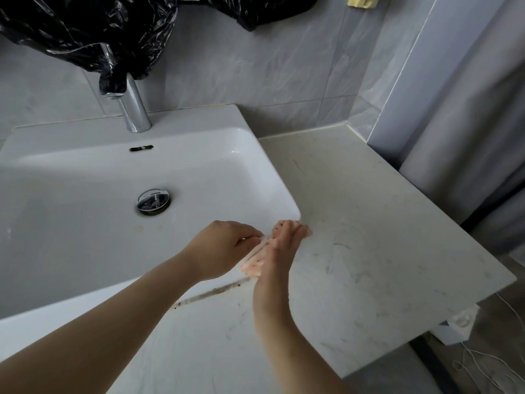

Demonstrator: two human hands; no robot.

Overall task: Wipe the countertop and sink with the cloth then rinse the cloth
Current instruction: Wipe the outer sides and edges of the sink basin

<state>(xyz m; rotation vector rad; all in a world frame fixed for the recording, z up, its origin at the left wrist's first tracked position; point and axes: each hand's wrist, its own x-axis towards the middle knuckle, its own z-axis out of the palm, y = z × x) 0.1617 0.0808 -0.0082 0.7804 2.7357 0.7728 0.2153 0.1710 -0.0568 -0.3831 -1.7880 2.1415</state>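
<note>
The left hand's [224, 248] fingers [250, 234] are curled and pinch one edge of the cloth [251, 267]. The right hand [279, 251] lies against it with fingers [295, 233] straight and held together, though blur hides exactly how they meet it. The cloth is thin, pale pink and speckled, bunched between the two hands at the front right corner of the sink [85, 172], just where the basin's rim meets the table [369, 223].

It looks light, limp and probably damp. It will fold on itself if held by one corner, so it wants a flat palm on top to wipe and a full fist to wring. A dark grime line runs along the sink's front edge. The tap [133, 109] stands at the sink's back, under a black plastic bag [85, 29].
</note>
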